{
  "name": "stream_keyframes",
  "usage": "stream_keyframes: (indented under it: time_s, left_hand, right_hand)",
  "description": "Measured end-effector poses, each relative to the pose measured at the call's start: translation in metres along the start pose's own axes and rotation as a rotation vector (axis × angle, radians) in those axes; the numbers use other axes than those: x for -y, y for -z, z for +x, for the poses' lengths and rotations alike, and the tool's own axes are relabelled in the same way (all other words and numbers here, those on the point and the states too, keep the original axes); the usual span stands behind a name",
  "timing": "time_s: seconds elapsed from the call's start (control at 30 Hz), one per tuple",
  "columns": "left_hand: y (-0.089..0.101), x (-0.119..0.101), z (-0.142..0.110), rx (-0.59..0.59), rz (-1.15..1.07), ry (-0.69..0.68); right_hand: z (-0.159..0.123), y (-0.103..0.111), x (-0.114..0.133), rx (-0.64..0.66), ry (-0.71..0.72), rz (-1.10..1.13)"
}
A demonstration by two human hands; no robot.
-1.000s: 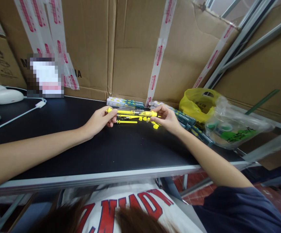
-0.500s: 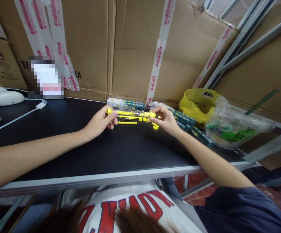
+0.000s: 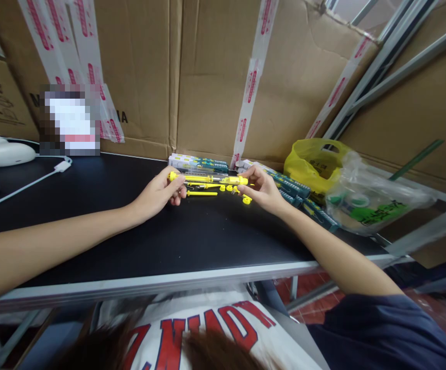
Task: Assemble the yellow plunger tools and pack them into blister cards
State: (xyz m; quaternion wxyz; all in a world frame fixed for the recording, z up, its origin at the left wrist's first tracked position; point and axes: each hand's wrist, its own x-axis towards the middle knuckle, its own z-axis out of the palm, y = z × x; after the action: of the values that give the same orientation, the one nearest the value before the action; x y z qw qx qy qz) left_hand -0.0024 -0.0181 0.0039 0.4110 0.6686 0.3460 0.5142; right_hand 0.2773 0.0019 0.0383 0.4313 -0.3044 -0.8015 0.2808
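Note:
A slim clear tube with yellow ends and yellow parts inside is held level above the black table, between my two hands. My left hand is closed around its left end, thumb along the near side. The yellow right end sits between the thumb and fingers of my right hand. Just beneath and behind it lie a thin yellow stick, a yellow ring-like cap and several other small yellow pieces, partly hidden by the tube and my right fingers.
Small printed boxes stand against the cardboard wall; more boxes lie to the right. Beyond them are a yellow plastic bag and a clear bag. At left are a white case, a cable and a blurred-out upright screen.
Both hands keep nearly the same hold on the tube. At its right end the yellow section looks slightly turned or shifted; the view has moved a little.

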Motion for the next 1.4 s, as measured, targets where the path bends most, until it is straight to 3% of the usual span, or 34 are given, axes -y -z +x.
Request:
stream_keyframes:
  time_s: [0.6,0.93,1.4]
  left_hand:
    - [0.001,0.002,-0.001,0.029,0.015,0.05]
    - [0.003,0.007,0.001,0.045,-0.025,0.096]
    - [0.002,0.006,0.0,0.056,-0.042,0.104]
  right_hand:
    - [-0.002,-0.002,-0.001,0.036,-0.012,0.024]
    - [-0.002,-0.002,-0.004,-0.039,0.086,-0.196]
    - [-0.003,-0.005,-0.002,0.018,0.05,-0.064]
